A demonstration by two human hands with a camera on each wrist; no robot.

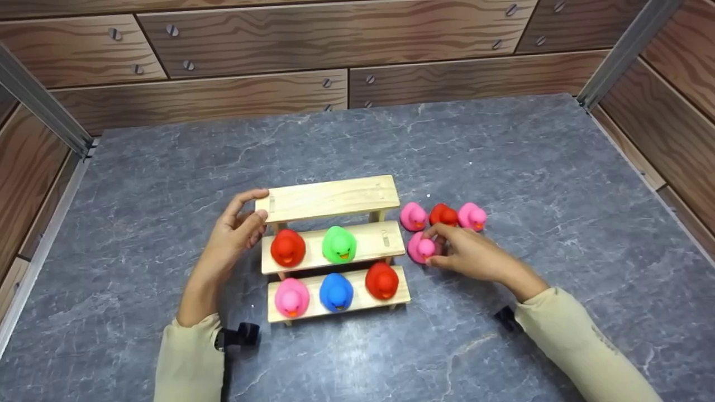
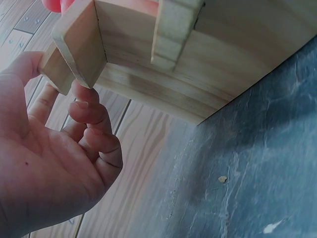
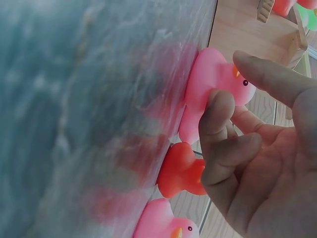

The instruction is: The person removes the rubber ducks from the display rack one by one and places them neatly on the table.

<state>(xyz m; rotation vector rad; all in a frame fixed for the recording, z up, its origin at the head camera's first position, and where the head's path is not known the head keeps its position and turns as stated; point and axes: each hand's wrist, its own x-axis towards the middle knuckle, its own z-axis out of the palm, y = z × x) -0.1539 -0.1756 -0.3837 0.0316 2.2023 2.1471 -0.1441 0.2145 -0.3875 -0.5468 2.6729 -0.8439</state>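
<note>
A three-tier wooden display stand (image 1: 329, 199) stands on the table. My left hand (image 1: 232, 231) grips the left end of its top tier, thumb and fingers around the board (image 2: 81, 44). The middle tier bears a red rubber duck (image 1: 287, 248) and a green duck (image 1: 339, 244). On the bottom tier sit a pink duck (image 1: 291, 297), a blue duck (image 1: 336, 292) and another red duck (image 1: 382, 281). To the right of the stand, my right hand (image 1: 469, 254) pinches a pink rubber duck (image 1: 420, 247) between thumb and fingers; this duck (image 3: 210, 74) rests on the table.
Behind the held duck, a row of loose ducks lies on the table: a pink one (image 1: 413, 216), a red one (image 1: 443, 215) and a second pink one (image 1: 472, 216). Wood-patterned panels (image 1: 335, 39) border the grey marbled table (image 1: 530, 167) at the back and sides.
</note>
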